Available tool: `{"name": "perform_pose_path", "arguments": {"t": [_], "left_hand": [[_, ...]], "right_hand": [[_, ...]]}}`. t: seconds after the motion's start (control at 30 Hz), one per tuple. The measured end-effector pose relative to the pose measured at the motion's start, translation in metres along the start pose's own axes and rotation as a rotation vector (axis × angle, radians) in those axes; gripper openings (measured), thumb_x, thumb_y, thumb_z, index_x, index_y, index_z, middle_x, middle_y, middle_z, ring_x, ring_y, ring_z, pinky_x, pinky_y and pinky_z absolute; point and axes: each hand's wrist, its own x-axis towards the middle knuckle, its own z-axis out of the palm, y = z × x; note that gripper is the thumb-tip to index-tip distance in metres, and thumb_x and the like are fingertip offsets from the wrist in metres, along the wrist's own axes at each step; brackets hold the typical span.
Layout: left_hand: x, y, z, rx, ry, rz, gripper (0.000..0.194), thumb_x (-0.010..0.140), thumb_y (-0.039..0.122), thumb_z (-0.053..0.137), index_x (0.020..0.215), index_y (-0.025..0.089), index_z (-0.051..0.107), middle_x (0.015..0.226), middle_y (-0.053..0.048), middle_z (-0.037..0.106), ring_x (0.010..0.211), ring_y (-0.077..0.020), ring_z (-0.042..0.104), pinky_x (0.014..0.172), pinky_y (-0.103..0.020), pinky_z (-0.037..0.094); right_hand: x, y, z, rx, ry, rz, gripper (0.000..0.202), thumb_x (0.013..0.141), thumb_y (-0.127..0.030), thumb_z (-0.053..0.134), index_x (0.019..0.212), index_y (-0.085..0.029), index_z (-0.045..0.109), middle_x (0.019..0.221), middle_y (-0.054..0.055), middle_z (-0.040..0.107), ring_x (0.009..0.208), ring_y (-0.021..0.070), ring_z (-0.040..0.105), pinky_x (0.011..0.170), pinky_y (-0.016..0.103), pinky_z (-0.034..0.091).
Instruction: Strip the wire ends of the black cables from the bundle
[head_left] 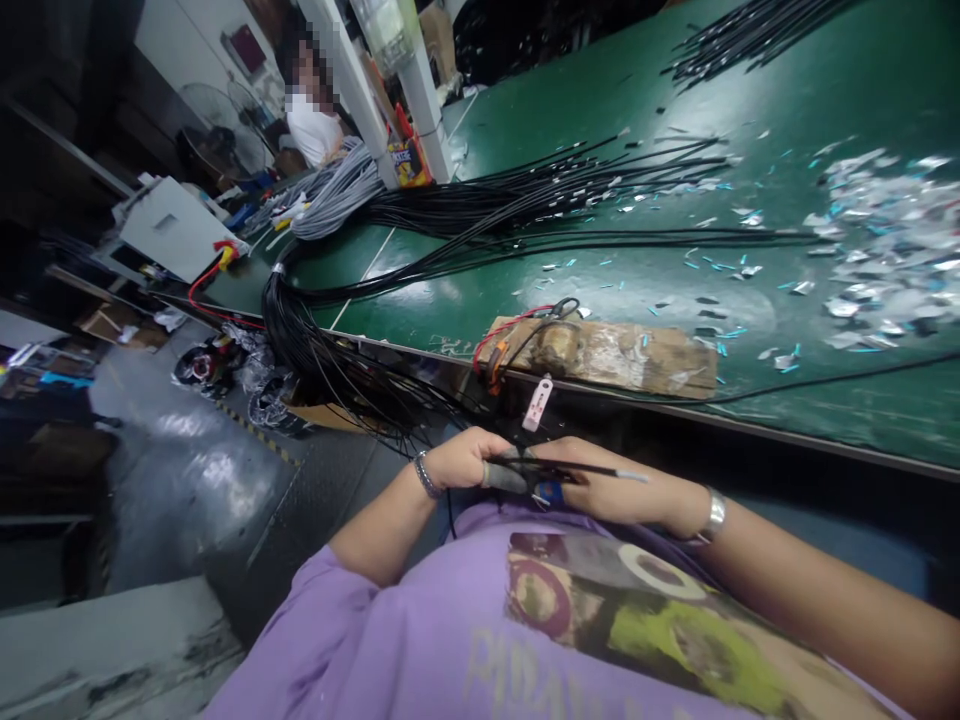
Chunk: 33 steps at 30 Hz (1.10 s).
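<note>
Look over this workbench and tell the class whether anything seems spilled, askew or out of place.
Yes. Silvery scraps lie heaped and scattered on the right of the green tabletop; they look like loose, uncollected waste. A bundle of black cables also droops over the near edge, which looks untidy but may be deliberate.

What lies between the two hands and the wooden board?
In the head view, a pale tag and the green table's near edge lie between the wooden board and the left hand and right hand.

Black cables [435, 208], scraps [892, 240] on green table [615, 105]
</note>
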Motion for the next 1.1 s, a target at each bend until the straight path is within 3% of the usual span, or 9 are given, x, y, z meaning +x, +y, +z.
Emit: {"name": "perform_pose_path", "arguments": {"t": [0.1,0.2,0.27,0.33,0.5,0.67,0.73,0.9,1.1], "left_hand": [[-0.001,0.007,0.002,0.034,0.016,0.023,0.050,0.039,0.051,0.083,0.058,0.010,0.063,0.053,0.004,0.055,0.053,-0.0072,0.044,0.055,-0.021,0.038],[-0.005,0.009,-0.001,0.001,0.098,0.134,0.050,0.041,0.054,0.082,0.054,0.010,0.061,0.051,0.002,0.054,0.052,-0.0074,0.045,0.055,-0.021,0.039],[-0.007,0.008,-0.005,-0.034,0.178,0.215,0.051,0.042,0.054,0.082,0.054,0.010,0.061,0.048,0.002,0.052,0.048,-0.0065,0.043,0.051,-0.020,0.037],[-0.009,0.008,-0.007,-0.062,0.258,0.273,0.051,0.042,0.055,0.082,0.055,0.010,0.061,0.045,0.003,0.050,0.043,-0.0051,0.039,0.046,-0.020,0.033],[-0.004,0.007,-0.006,-0.090,0.414,0.415,0.049,0.047,0.055,0.080,0.057,0.010,0.062,0.046,0.003,0.050,0.042,-0.0048,0.039,0.044,-0.019,0.032],[0.003,0.006,0.000,-0.074,0.494,0.479,0.047,0.052,0.053,0.079,0.059,0.011,0.062,0.049,0.003,0.051,0.046,-0.0050,0.040,0.047,-0.019,0.034],[0.005,0.006,0.001,-0.077,0.508,0.469,0.048,0.051,0.055,0.079,0.059,0.011,0.061,0.049,0.004,0.050,0.046,-0.0049,0.040,0.046,-0.019,0.033],[0.008,0.005,0.003,-0.089,0.474,0.443,0.050,0.050,0.056,0.079,0.057,0.011,0.057,0.047,0.005,0.047,0.043,-0.0041,0.037,0.044,-0.019,0.031],[0.009,0.006,0.006,-0.085,0.432,0.415,0.049,0.049,0.052,0.081,0.053,0.012,0.053,0.046,0.005,0.045,0.044,-0.0040,0.037,0.046,-0.019,0.031]], "right_hand": [[-0.003,0.000,-0.003,0.083,0.007,0.073,0.015,0.073,-0.027,0.059,0.062,-0.017,0.057,0.058,0.000,0.054,0.054,0.0123,0.042,0.051,0.026,0.035],[-0.005,0.005,-0.003,0.272,0.200,0.135,0.036,0.069,-0.050,0.065,0.060,-0.017,0.055,0.056,-0.001,0.051,0.051,0.0110,0.040,0.049,0.025,0.033],[-0.003,0.011,-0.001,0.399,0.362,0.193,0.052,0.070,-0.066,0.057,0.051,-0.019,0.046,0.044,-0.005,0.038,0.042,0.0077,0.027,0.042,0.024,0.023],[0.003,0.014,0.000,0.514,0.400,0.246,0.060,0.074,-0.073,0.046,0.046,-0.020,0.043,0.037,-0.008,0.026,0.038,0.0066,0.017,0.039,0.024,0.015],[0.020,0.010,0.000,0.797,0.321,0.259,0.055,0.068,-0.074,0.054,0.067,-0.019,0.055,0.039,-0.010,0.028,0.039,0.0069,0.016,0.039,0.023,0.016],[0.022,0.004,0.004,0.483,0.666,0.171,0.059,0.064,-0.079,0.054,0.054,-0.022,0.041,0.042,-0.007,0.032,0.043,0.0088,0.022,0.041,0.025,0.019],[0.022,0.003,0.006,0.394,0.724,0.165,0.060,0.067,-0.080,0.047,0.053,-0.022,0.041,0.044,-0.005,0.035,0.044,0.0101,0.026,0.042,0.026,0.022],[0.029,0.005,0.010,0.751,0.612,0.168,0.055,0.067,-0.074,0.055,0.058,-0.021,0.048,0.047,-0.005,0.035,0.044,0.0095,0.025,0.040,0.024,0.021],[0.034,0.006,0.011,0.926,0.678,0.165,0.050,0.061,-0.064,0.070,0.055,-0.020,0.047,0.047,-0.006,0.034,0.045,0.0082,0.025,0.042,0.023,0.021]]}}
